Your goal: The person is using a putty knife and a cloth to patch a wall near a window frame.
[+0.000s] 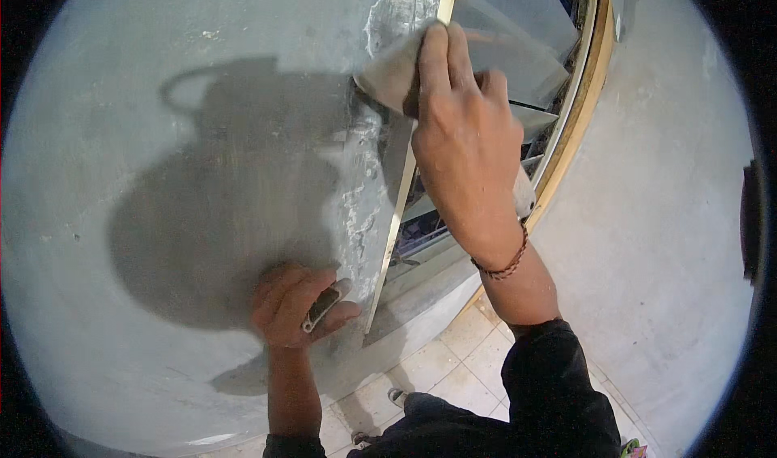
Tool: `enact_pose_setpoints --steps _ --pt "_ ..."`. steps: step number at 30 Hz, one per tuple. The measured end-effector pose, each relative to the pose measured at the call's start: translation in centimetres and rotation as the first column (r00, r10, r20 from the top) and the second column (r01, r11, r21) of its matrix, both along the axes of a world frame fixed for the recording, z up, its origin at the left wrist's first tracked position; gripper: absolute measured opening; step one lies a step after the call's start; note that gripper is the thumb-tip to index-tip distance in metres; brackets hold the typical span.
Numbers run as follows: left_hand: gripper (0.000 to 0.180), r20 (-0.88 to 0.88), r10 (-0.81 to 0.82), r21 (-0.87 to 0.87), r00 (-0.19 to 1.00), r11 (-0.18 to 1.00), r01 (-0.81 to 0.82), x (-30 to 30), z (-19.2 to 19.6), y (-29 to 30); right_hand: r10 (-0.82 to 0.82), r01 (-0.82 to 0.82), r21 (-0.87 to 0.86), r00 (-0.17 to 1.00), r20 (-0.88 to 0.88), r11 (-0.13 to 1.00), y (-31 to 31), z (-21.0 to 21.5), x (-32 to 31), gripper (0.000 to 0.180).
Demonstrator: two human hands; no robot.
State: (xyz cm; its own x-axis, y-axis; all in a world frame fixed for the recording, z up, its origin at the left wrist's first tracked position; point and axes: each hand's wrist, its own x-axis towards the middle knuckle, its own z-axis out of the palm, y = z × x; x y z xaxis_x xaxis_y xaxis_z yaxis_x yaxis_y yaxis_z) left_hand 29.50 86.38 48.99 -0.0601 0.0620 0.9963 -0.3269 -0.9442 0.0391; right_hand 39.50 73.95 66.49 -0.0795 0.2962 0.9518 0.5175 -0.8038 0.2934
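Observation:
My right hand [469, 134] is closed round a putty knife, fingers stretched along its wide blade [392, 78]. The blade lies on the grey wall beside the window, just below a rough whitish patch [401, 17]. The rounded handle end [524, 195] shows by my wrist. Lower on the wall, my left hand [295, 304] is curled round a small dark thing with a pale metallic edge [322, 308]; its kind is not clear. Between the hands runs a strip of rough, whitish filler [356, 191] along the wall's edge.
A pale narrow strip [396, 207] edges the window opening. Glass louvre panes [518, 45] and a curved-looking wooden frame [587, 94] are to the right. Another plain wall [672, 175] stands beyond. Below are floor tiles [461, 377]. My shadow covers part of the grey wall.

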Motion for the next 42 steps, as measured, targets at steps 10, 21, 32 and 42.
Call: enact_pose_setpoints --steps 10,21,32,42 --pt "0.043 0.049 0.006 0.062 0.999 0.998 -0.009 -0.5 0.4 -0.1 -0.111 0.111 0.004 0.994 -0.002 0.994 0.2 -0.9 -0.7 0.053" --pt "0.045 0.101 -0.041 0.039 0.994 0.999 0.037 0.6 0.2 -0.2 0.071 -0.066 -0.065 0.995 0.074 0.996 -0.2 -0.4 -0.2 0.051" --pt "0.046 0.151 -0.12 -0.059 0.981 0.99 0.13 0.4 0.1 -0.5 0.023 -0.02 -0.064 0.999 0.035 0.998 0.6 1.3 -1.6 0.037" --pt "0.047 0.175 -0.202 -0.119 0.964 0.967 0.224 0.6 -0.4 -0.7 -0.119 0.121 -0.015 0.989 0.09 0.993 1.4 0.4 -1.9 0.033"
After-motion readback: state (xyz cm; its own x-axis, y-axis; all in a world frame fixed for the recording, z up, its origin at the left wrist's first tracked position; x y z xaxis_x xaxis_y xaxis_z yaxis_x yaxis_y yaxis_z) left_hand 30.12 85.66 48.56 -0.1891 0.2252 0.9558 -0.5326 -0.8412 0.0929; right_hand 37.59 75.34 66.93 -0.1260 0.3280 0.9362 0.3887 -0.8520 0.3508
